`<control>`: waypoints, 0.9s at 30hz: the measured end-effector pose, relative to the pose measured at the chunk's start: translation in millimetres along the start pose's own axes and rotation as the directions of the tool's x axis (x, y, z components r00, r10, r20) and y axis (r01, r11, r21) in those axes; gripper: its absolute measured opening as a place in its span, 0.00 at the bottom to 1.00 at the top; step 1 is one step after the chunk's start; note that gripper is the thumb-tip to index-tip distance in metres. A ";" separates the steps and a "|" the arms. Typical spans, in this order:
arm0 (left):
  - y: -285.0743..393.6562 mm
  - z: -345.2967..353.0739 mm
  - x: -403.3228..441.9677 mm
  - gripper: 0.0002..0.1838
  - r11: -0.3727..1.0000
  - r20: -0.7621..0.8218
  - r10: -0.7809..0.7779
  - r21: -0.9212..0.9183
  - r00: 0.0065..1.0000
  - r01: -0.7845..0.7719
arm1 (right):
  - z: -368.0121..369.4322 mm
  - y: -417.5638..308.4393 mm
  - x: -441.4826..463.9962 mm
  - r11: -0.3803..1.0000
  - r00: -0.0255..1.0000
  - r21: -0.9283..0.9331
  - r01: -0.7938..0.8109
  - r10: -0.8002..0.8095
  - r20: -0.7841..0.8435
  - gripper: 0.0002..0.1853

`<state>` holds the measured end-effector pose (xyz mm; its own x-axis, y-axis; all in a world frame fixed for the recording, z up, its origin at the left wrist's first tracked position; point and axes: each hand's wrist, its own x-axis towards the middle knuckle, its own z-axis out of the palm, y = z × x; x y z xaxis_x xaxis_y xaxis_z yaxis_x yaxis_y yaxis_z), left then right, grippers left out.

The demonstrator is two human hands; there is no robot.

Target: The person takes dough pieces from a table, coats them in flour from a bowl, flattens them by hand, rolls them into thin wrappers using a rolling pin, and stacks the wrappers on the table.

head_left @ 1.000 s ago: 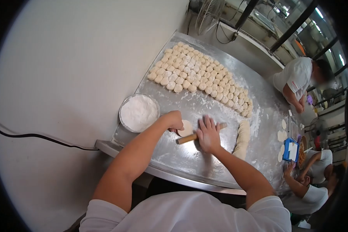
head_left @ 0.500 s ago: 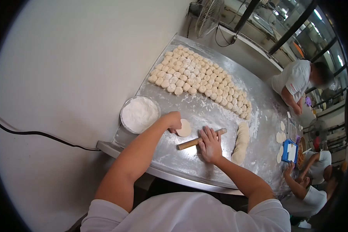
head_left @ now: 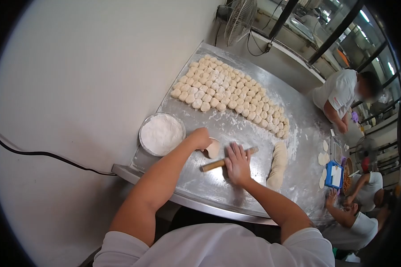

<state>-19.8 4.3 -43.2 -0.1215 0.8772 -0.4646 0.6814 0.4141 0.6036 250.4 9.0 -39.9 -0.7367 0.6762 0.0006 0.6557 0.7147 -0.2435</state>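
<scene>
One curled left hand (head_left: 201,139) pinches the edge of a thin, round, pale dough disc (head_left: 214,149), between a round bowl (head_left: 145,149) of white flour (head_left: 163,132) and a brown wooden rolling pin (head_left: 213,166)! The right hand (head_left: 237,165), palm down, fingers nearly straight, lies across that pin on the floured silver metal table (head_left: 200,193).

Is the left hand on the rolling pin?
No, the right hand is on the rolling pin; the left hand holds the dough round.

The rolling pin (head_left: 213,166) looks wooden, the table (head_left: 207,189) glossy metal.
</scene>
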 end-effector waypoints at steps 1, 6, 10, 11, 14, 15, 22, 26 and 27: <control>4.8 -6.5 -2.9 0.21 0.995 0.129 -0.082 -0.042 0.988 0.088 | -3.4 7.7 -17.0 1.000 1.000 0.005 0.019 -0.019 0.020 0.32; 18.8 -23.2 -23.4 0.21 0.994 0.222 -0.111 0.024 0.969 0.108 | -7.5 -2.5 47.2 0.999 0.994 -0.048 -0.017 0.021 0.103 0.35; 19.7 -15.9 -24.4 0.23 0.977 -0.040 0.033 0.214 0.999 -0.024 | 10.6 -22.4 145.9 0.993 0.984 -0.068 -0.092 0.080 -0.158 0.37; 17.0 -14.5 -21.9 0.24 0.970 -0.092 0.066 0.239 0.994 -0.042 | 12.6 -25.0 155.9 0.994 0.974 -0.054 -0.098 0.085 -0.212 0.37; 8.6 -11.3 -15.1 0.23 0.973 -0.106 0.117 0.211 0.987 -0.093 | 8.7 -22.5 124.2 0.995 0.983 0.023 -0.098 0.100 -0.154 0.36; 2.9 -7.7 -6.8 0.23 0.982 -0.108 0.113 0.164 0.988 -0.094 | 5.6 -17.2 96.1 0.994 0.990 0.049 -0.096 0.101 -0.099 0.36; 29.4 -33.8 -29.6 0.27 0.976 0.287 -0.211 0.012 0.934 0.217 | -2.6 6.1 22.7 0.997 0.998 -0.073 0.005 0.000 0.063 0.33; 17.7 -14.7 -18.8 0.25 0.971 0.049 0.002 0.240 0.999 -0.013 | 7.4 -25.3 138.8 0.996 0.982 -0.006 -0.093 0.091 -0.165 0.38; 17.2 -13.7 -17.9 0.25 0.967 0.025 0.021 0.254 0.999 -0.027 | 11.9 -28.2 161.0 0.994 0.962 0.026 -0.109 0.112 -0.248 0.38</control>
<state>-15.8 -0.9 -15.6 -0.0894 0.8794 -0.4676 0.8452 0.3153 0.4315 111.4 95.6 -44.4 -0.5945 0.7751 0.2139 0.7275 0.6318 -0.2675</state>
